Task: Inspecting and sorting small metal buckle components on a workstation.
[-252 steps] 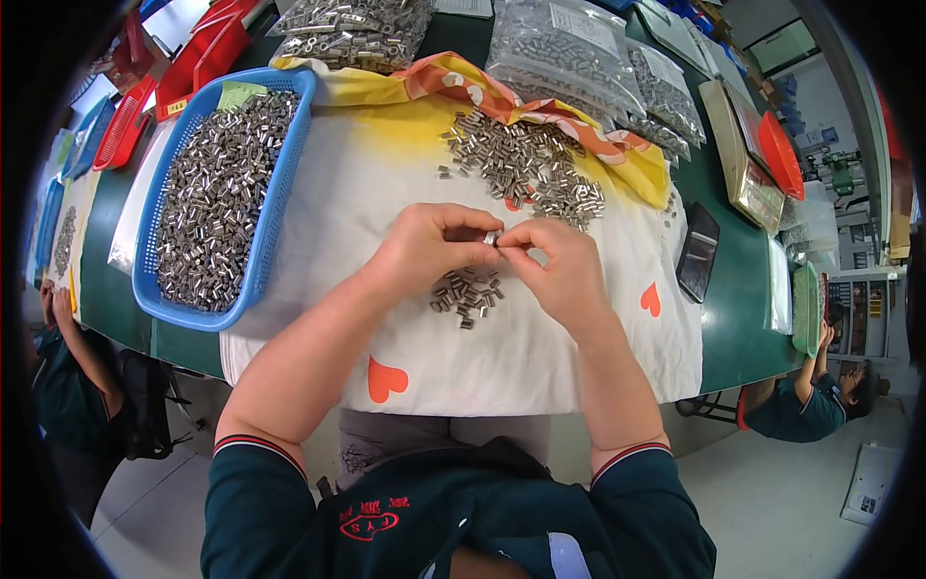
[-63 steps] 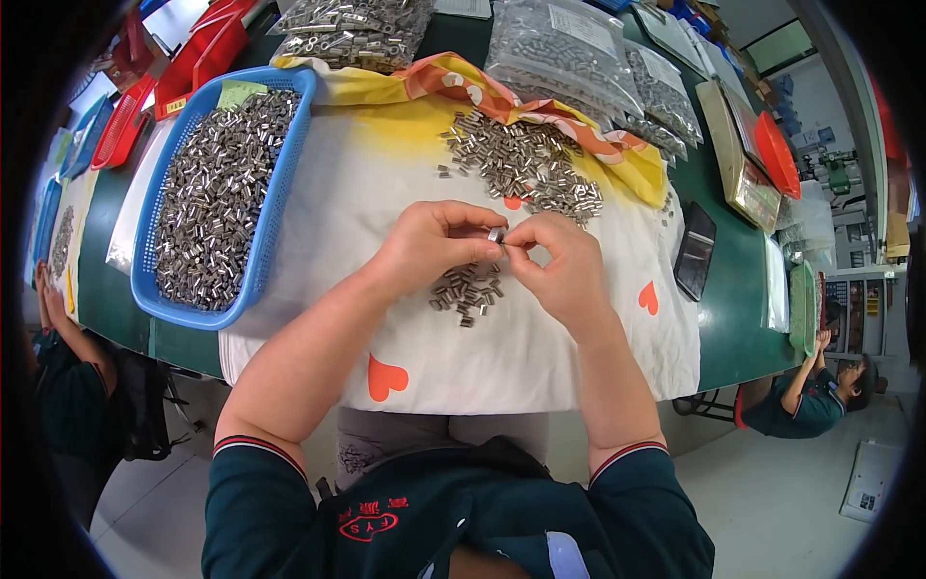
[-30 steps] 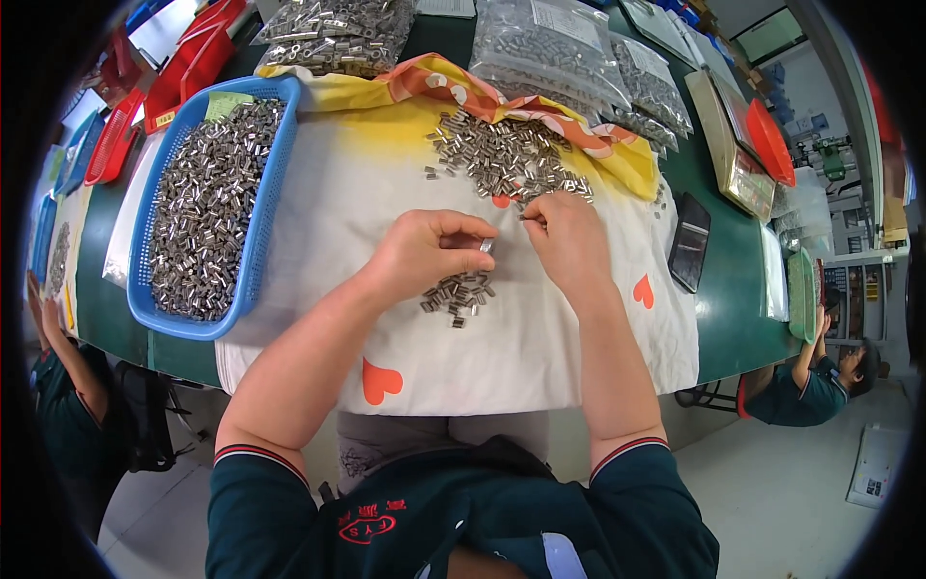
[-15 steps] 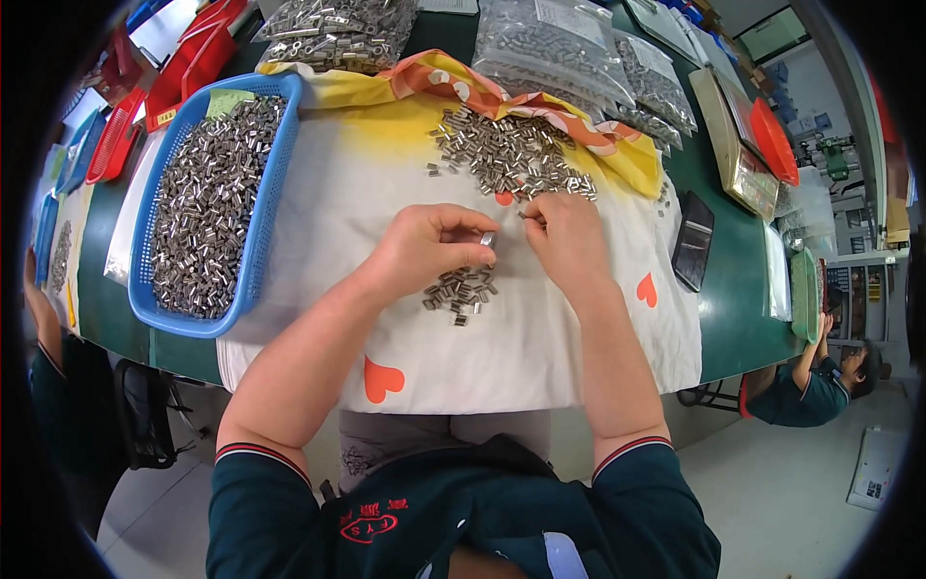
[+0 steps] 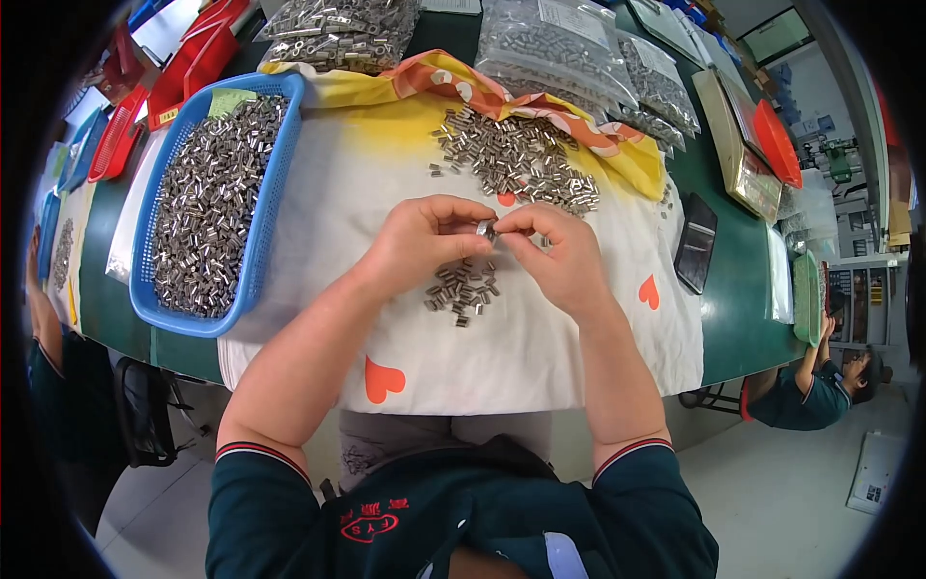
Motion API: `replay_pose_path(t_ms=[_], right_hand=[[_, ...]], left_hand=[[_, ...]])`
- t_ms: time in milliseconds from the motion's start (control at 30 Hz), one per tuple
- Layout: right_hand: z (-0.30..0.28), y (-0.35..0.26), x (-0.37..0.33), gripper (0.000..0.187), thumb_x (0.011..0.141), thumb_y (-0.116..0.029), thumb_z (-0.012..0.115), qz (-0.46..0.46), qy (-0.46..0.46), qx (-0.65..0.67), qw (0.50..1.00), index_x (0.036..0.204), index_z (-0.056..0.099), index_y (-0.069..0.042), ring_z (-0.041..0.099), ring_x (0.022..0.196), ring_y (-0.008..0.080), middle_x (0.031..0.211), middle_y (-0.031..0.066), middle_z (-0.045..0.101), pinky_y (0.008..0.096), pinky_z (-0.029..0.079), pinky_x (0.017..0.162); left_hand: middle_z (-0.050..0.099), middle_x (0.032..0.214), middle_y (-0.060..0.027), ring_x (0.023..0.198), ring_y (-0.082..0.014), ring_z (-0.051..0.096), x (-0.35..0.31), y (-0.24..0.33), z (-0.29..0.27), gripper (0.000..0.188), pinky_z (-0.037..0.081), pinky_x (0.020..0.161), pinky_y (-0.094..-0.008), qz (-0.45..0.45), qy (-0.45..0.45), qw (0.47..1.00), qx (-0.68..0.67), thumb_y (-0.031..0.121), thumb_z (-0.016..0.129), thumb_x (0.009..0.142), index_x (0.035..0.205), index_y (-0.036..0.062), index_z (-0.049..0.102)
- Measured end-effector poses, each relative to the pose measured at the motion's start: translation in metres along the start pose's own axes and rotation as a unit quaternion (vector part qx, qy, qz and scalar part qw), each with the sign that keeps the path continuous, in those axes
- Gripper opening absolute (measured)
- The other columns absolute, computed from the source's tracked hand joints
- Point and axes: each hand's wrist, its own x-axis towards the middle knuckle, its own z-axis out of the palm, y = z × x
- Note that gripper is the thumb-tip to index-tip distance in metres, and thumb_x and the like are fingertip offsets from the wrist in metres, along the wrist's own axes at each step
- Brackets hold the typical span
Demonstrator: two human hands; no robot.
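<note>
Your left hand grips a short, shiny metal ring between thumb and fingers, out at its fingertips and above the cloth. Your right hand meets it there from the other side, its thumb and forefinger drawn together at the ring's right edge; the fingertips hide what lies between them, so I cannot tell whether they are closed on the ring itself or on something smaller. Just below the fingertips of both hands, on the cloth, lies a small pile of metal sleeves. Beyond your hands, a larger heap of similar sleeves spreads out, its near edge close to your right hand. Past that heap runs a bunched yellow and orange fold of cloth, with clear bags of metal parts behind it. Well to the left of your left hand stands a blue basket filled with more metal pieces. To the right of your right hand, a dark phone lies at the cloth's edge, and farther out the green table shows.
</note>
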Motion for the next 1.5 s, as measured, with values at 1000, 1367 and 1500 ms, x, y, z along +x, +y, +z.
replay_pose_path(t_ms=[1000,1367,1500], right_hand=[[-0.001,0.028,0.009,0.010,0.074,-0.011,0.059,-0.055,0.029,-0.371,0.927,0.075,0.058,0.000,0.056,0.071,0.0259,0.075,0.0095,0.059,0.0333,0.045,0.063],[0.005,0.000,-0.003,0.008,0.071,0.000,0.060,-0.005,0.026,-0.064,0.998,0.080,0.060,-0.001,0.056,0.069,0.0134,0.075,0.0063,0.059,0.0243,0.044,0.062],[0.009,-0.005,-0.003,0.007,0.066,-0.002,0.060,-0.059,0.042,-0.103,0.992,0.074,0.058,-0.002,0.056,0.068,0.0226,0.071,0.0082,0.058,0.0314,0.045,0.061]], left_hand=[[0.059,0.078,0.0004,0.071,-0.0040,0.054,-0.001,0.001,0.005,0.028,0.046,0.063,-0.0186,-0.005,0.010,0.998,0.067,0.003,0.067,0.073,0.100,-0.0014,0.060],[0.062,0.083,-0.0028,0.074,-0.0059,0.057,0.001,-0.003,-0.001,0.028,0.047,0.067,-0.0197,0.012,0.004,1.000,0.003,0.002,0.065,0.075,0.102,-0.0014,0.059],[0.063,0.083,-0.0040,0.075,-0.0062,0.057,0.000,-0.004,0.001,0.028,0.047,0.068,-0.0199,0.021,0.012,1.000,0.017,0.003,0.064,0.075,0.102,-0.0021,0.058]])
